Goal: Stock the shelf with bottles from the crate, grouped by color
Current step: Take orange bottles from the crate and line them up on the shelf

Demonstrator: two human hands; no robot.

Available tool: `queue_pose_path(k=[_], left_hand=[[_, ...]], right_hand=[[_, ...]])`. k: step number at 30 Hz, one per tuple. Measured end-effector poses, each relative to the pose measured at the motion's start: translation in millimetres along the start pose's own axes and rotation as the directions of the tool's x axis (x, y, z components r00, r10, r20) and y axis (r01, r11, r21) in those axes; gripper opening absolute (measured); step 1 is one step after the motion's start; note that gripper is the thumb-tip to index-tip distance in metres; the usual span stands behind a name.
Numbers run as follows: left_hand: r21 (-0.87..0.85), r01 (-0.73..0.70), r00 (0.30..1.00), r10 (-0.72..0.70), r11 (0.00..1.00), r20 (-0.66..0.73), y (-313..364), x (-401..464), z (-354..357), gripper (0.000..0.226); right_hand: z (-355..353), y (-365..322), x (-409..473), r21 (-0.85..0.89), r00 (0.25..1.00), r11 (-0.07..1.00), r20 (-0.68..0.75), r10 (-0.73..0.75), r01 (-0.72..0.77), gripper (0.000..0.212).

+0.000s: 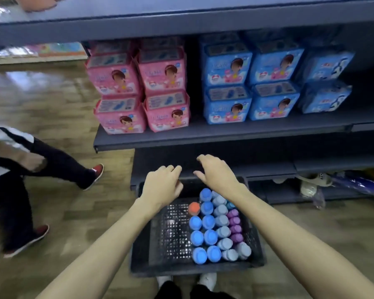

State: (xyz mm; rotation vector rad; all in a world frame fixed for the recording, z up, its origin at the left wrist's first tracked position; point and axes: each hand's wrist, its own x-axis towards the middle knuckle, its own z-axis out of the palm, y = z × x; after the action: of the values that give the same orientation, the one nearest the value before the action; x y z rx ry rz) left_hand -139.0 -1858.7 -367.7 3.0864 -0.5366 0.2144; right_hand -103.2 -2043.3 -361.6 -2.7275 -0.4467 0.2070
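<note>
Bottles (205, 222) with round blue, pale grey, purple and one orange cap stand packed in the right half of a dark mesh plastic crate (173, 267) on the wood-pattern floor (73, 216). Left hand (161, 187) and right hand (217, 172) hover above its far end, fingers loosely curled, holding nothing. Behind, a dark metal shelf (203, 134) carries soft pink packs (138, 89) and blue packs (253, 83). Another person's legs (30, 169) cross at left.

Indoor light, moderate, cool cast. Soft focus overall. Motion blur heaviest at left edge, on walking person (20, 169). Pale glare patch on wooden floor (30, 83), upper left. Deep shadow under shelf (203, 137) boards. Wide-angle bowing at frame edges. Pack print illegible.
</note>
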Motion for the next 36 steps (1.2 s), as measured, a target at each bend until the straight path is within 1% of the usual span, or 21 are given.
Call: queue_pose_path(k=[5,11,16,20,22,25,28,32,36], left_hand=[[-0.041,0.054,0.982,-0.046,0.998,0.181,10.3,-30.6,46.8,0.023],[-0.085,0.132,0.957,-0.105,0.988,0.272,17.8,-54.9,80.8,0.026],[-0.09,0.198,0.915,-0.152,0.976,0.373,24.7,-63.5,112.8,0.028],[-0.115,0.246,0.89,-0.177,0.962,0.421,25.6,-63.1,138.5,0.032],[-0.123,0.244,0.883,-0.168,0.962,0.439,26.7,-68.7,153.7,0.03],[-0.147,0.264,0.871,-0.17,0.953,0.46,25.4,-82.4,171.3,0.032],[-0.171,0.281,0.858,-0.168,0.944,0.485,24.1,-93.2,183.4,0.036],[-0.196,0.341,0.841,-0.206,0.919,0.501,18.4,-97.5,200.3,0.03],[-0.199,0.345,0.835,-0.203,0.917,0.511,9.4,-95.2,218.5,0.034]], right_hand=[[42.9,13.6,-21.9,-0.02,0.988,0.997,0.131,0.08,-0.078,0.037],[83.7,26.4,-32.3,-0.013,0.963,0.991,0.238,0.129,-0.13,0.034],[140.0,34.6,-23.1,-0.033,0.899,0.979,0.392,0.197,-0.2,0.035],[187.5,46.3,-14.8,-0.021,0.844,0.956,0.464,0.27,-0.294,0.037],[209.9,53.0,-10.2,-0.037,0.834,0.948,0.466,0.297,-0.317,0.044],[242.4,58.8,0.4,-0.011,0.844,0.948,0.453,0.288,-0.317,0.056],[268.5,59.6,13.1,0.007,0.844,0.938,0.439,0.308,-0.346,0.053],[294.8,60.7,24.4,-0.001,0.827,0.904,0.402,0.392,-0.428,0.047],[315.5,58.6,30.9,-0.04,0.796,0.876,0.397,0.456,-0.481,0.062]])
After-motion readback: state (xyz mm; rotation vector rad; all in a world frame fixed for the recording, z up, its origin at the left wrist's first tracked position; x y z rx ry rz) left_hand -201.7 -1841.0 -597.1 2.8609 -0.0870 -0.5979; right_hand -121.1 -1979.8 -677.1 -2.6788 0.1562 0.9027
